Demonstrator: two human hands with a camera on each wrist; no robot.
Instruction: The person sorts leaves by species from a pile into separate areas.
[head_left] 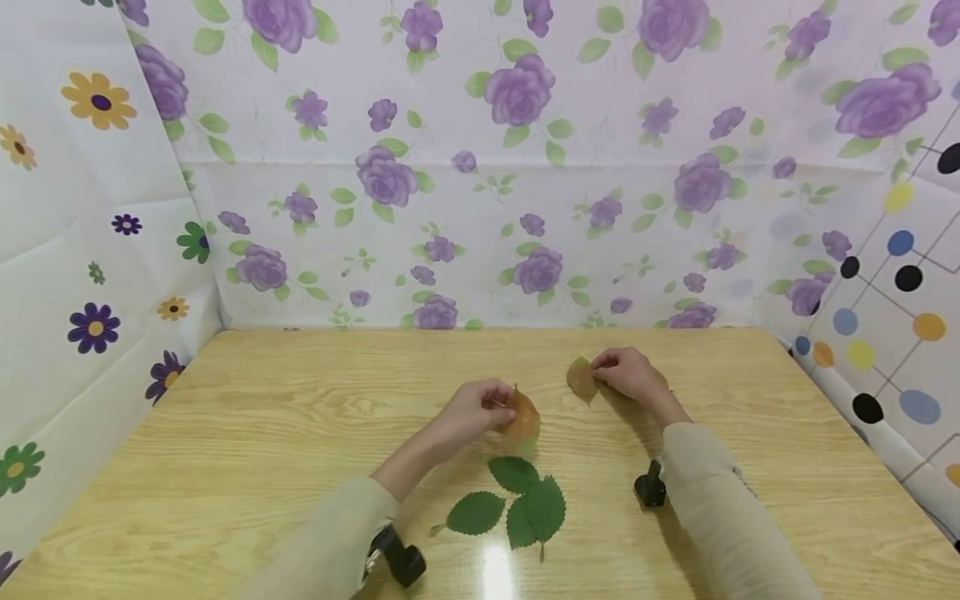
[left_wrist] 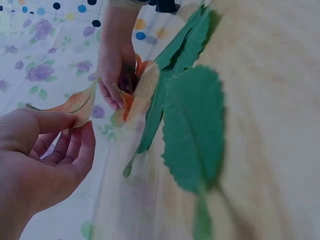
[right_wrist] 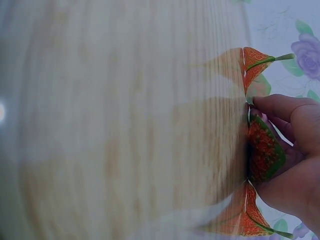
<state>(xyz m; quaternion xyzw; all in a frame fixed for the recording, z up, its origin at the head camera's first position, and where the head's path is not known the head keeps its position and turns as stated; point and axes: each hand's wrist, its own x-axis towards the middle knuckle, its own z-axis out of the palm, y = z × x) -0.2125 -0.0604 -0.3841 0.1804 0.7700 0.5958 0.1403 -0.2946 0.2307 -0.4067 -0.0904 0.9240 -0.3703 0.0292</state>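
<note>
The left hand pinches an orange leaf between thumb and fingers, raised off the surface, beyond four green leaves grouped together. Farther out, the right hand pinches a brownish leaf by its edge, low at the surface

The head view is bright, with 1 white glare streak on the pale yellow wood-grain table and a soft shadow beside the beige fabric right sleeve. The 2 wrist views are dimmer and bluish; the close tabletop and the toothed dark green oval leaf look soft.
</note>
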